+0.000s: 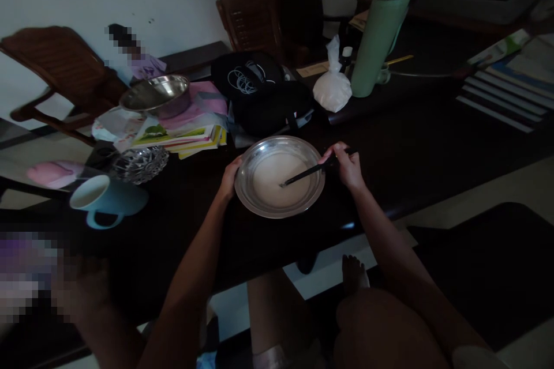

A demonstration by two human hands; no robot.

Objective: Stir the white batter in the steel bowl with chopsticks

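The left hand (228,179) grips the rim of a steel plate (259,200) of pale batter lying between both hands, while the right hand (346,166) pinches a dark spoon (303,174) whose tip dips into it.

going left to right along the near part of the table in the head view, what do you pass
blue mug → glass dish → left hand → steel plate → dark utensil → right hand
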